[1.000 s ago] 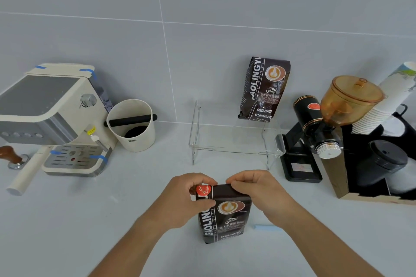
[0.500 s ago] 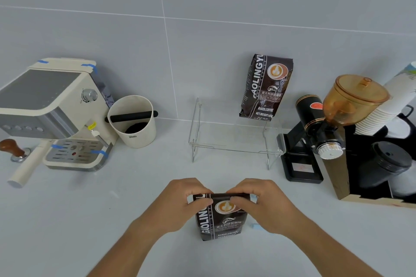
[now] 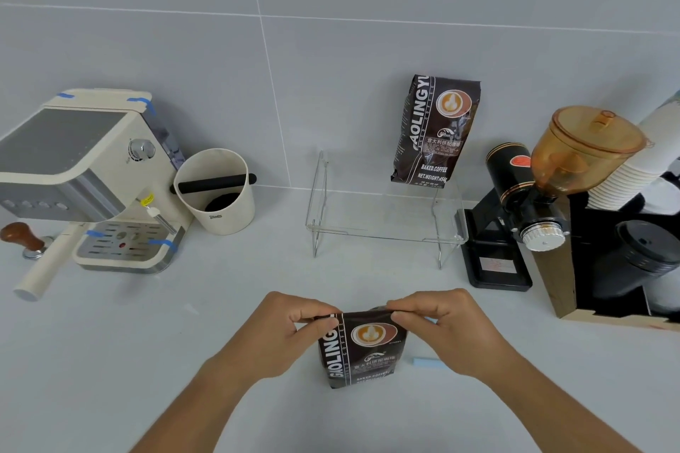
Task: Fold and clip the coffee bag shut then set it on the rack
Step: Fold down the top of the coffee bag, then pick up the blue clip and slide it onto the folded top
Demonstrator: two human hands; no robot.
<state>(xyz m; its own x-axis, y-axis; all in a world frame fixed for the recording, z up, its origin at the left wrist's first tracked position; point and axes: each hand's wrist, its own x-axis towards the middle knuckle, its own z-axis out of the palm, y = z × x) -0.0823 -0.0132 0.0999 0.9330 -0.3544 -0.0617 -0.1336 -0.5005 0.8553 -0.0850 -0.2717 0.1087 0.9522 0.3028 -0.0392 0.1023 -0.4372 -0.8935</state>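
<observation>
A dark brown coffee bag (image 3: 362, 353) stands upright on the counter in front of me, its top rolled down low. My left hand (image 3: 279, 331) pinches the top left corner of the fold. My right hand (image 3: 449, 327) pinches the top right corner. A light blue clip (image 3: 428, 362) lies on the counter just right of the bag, partly behind my right hand. The clear acrylic rack (image 3: 386, 228) stands at the back by the wall, with a second coffee bag (image 3: 436, 129) leaning upright on its right end.
An espresso machine (image 3: 92, 176) sits at the left with a tamper (image 3: 22, 237) beside it. A cream knock box (image 3: 217, 191) stands next to it. A black grinder with an amber hopper (image 3: 544, 195) and a box of cups and lids (image 3: 633, 232) fill the right.
The bag's top has been folded further down, so the bag stands shorter. The red sticker at its top left is hidden in the fold. Both hands have dropped lower with it.
</observation>
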